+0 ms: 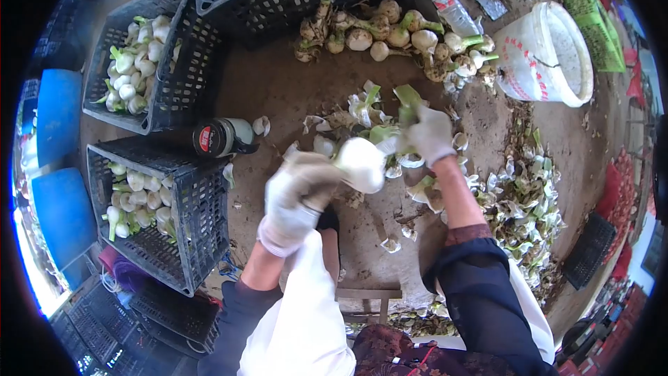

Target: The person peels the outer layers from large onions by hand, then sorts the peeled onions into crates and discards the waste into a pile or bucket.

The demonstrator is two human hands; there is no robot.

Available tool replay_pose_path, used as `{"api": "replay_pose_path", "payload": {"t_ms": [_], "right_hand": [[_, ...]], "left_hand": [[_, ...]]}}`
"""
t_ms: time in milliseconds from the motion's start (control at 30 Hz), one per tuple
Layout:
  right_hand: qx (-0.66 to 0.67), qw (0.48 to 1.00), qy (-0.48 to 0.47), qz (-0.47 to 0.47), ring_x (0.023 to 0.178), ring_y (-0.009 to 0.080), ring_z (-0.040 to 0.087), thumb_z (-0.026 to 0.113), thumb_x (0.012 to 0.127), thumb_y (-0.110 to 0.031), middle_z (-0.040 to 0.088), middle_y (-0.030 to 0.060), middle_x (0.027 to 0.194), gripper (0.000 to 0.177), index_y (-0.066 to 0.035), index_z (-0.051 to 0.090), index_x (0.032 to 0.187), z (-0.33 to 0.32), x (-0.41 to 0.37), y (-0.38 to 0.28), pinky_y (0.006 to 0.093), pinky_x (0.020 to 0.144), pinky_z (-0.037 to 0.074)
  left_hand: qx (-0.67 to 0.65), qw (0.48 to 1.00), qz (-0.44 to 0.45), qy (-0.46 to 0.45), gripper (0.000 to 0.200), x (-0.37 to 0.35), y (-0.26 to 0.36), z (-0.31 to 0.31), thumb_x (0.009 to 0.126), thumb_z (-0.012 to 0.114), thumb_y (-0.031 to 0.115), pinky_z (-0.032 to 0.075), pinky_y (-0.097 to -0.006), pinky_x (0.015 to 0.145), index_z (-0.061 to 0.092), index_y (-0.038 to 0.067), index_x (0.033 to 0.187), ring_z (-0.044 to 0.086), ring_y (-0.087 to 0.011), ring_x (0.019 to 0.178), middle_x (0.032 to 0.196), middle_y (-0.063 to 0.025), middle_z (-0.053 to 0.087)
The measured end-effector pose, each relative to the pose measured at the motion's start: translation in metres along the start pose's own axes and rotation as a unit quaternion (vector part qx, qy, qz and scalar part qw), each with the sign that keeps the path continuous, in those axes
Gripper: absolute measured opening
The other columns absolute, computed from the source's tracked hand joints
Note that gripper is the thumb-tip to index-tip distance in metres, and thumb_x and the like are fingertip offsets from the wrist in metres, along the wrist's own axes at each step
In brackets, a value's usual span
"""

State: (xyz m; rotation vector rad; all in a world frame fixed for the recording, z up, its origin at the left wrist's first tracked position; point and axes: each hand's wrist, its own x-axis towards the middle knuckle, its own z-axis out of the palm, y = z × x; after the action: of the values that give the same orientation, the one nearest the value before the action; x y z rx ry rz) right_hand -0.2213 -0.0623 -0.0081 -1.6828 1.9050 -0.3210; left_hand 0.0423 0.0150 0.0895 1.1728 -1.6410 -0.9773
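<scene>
Left hand (299, 198) clamped on 1 white bulb (360, 164), right hand (430, 136) closed round its green stalk (406, 99), apparently bracing both ends.

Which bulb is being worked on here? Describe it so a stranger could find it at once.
From the white bucket at upper right, move down-left to mid-floor. There the white bulb is held between the gloved left hand and right hand. Unlike the soil-stained bulbs piled by the crates, it is clean, bright and off the ground.
</scene>
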Motion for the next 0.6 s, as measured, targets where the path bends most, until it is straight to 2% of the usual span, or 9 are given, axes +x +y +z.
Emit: {"api": "replay_pose_path", "payload": {"t_ms": [67,133,167,233,300,333,400,500,600], "right_hand": [[-0.113,0.993,0.007,0.036,0.085,0.0395,0.064,0.061,0.072,-0.013,0.067,0.0214,0.087,0.027,-0.003,0.067,0.096,-0.009,-0.003,0.037,0.0441,0.077,0.05],[0.031,0.998,-0.031,0.044,0.085,0.0388,0.065,0.064,0.073,-0.019,0.067,0.0209,0.09,0.032,-0.003,0.066,0.101,-0.015,-0.012,0.062,0.0445,0.078,0.05],[0.166,0.982,-0.066,0.061,0.085,0.038,0.065,0.067,0.073,-0.024,0.068,0.0205,0.093,0.038,-0.003,0.066,0.106,-0.016,-0.017,0.067,0.045,0.078,0.049],[0.132,0.989,-0.062,0.003,0.087,0.0362,0.065,0.068,0.075,-0.025,0.068,0.0203,0.097,0.041,-0.003,0.065,0.109,-0.021,-0.028,0.051,0.0438,0.079,0.049],[0.096,0.994,-0.031,-0.042,0.093,0.0337,0.065,0.068,0.077,-0.021,0.066,0.0208,0.107,0.042,-0.002,0.063,0.114,-0.04,-0.033,0.044,0.0394,0.084,0.049],[0.192,0.979,-0.035,0.054,0.094,0.034,0.065,0.068,0.077,-0.024,0.066,0.0211,0.107,0.044,-0.001,0.063,0.114,-0.059,-0.032,0.025,0.0379,0.085,0.048],[0.074,0.99,0.108,0.046,0.093,0.0367,0.064,0.064,0.077,-0.022,0.066,0.0245,0.103,0.039,0.0,0.063,0.11,-0.052,-0.012,0.056,0.0409,0.08,0.049],[-0.02,0.983,0.165,0.08,0.089,0.0396,0.063,0.057,0.079,-0.013,0.065,0.027,0.093,0.03,0.0,0.064,0.104,-0.055,0.028,0.063,0.0445,0.077,0.048],[0.024,0.967,0.243,0.078,0.085,0.0432,0.062,0.051,0.077,-0.007,0.064,0.0279,0.084,0.028,0.0,0.064,0.1,-0.032,0.097,0.068,0.0463,0.075,0.048]], "left_hand": [[-0.254,0.911,-0.27,0.182,0.016,-0.016,-0.012,-0.015,0.08,0.065,0.0,0.052,-0.0298,0.074,0.063,0.001,0.096,0.064,-0.0159,0.082,0.097,-0.0081,0.063],[-0.414,0.826,-0.293,0.245,0.018,-0.013,-0.011,-0.041,0.083,0.061,0.0,0.052,-0.0301,0.075,0.061,0.0,0.101,0.064,-0.0186,0.081,0.099,-0.009,0.063],[-0.249,0.901,-0.242,0.259,0.02,-0.02,-0.019,-0.052,0.086,0.06,0.006,0.052,-0.0284,0.068,0.059,0.001,0.106,0.063,-0.0177,0.075,0.095,-0.01,0.063],[-0.094,0.945,-0.18,0.255,0.023,-0.035,-0.024,-0.082,0.09,0.059,0.012,0.052,-0.0268,0.061,0.056,0.002,0.111,0.062,-0.0167,0.069,0.091,-0.0109,0.064],[-0.448,0.809,-0.159,0.346,0.033,-0.059,-0.011,-0.143,0.088,0.061,0.029,0.045,-0.0296,0.056,0.055,0.0,0.103,0.05,-0.016,0.061,0.077,-0.0048,0.053],[-0.671,0.655,-0.121,0.324,0.042,-0.072,-0.009,-0.175,0.088,0.06,0.04,0.039,-0.0296,0.052,0.054,0.0,0.099,0.041,-0.0143,0.055,0.068,-0.0013,0.044],[-0.636,0.663,-0.024,0.394,0.039,-0.07,0.026,-0.191,0.09,0.056,0.042,0.029,-0.0252,0.048,0.052,0.004,0.095,0.03,-0.0106,0.052,0.067,0.0009,0.035],[-0.615,0.717,-0.023,0.328,0.041,-0.061,0.029,-0.177,0.092,0.056,0.037,0.03,-0.0252,0.049,0.052,-0.002,0.105,0.033,-0.0096,0.055,0.073,-0.0009,0.04],[-0.421,0.819,-0.229,0.316,0.049,-0.015,0.007,-0.081,0.091,0.057,0.027,0.041,-0.0258,0.057,0.046,-0.004,0.128,0.047,-0.0123,0.069,0.086,-0.0032,0.051]]}}
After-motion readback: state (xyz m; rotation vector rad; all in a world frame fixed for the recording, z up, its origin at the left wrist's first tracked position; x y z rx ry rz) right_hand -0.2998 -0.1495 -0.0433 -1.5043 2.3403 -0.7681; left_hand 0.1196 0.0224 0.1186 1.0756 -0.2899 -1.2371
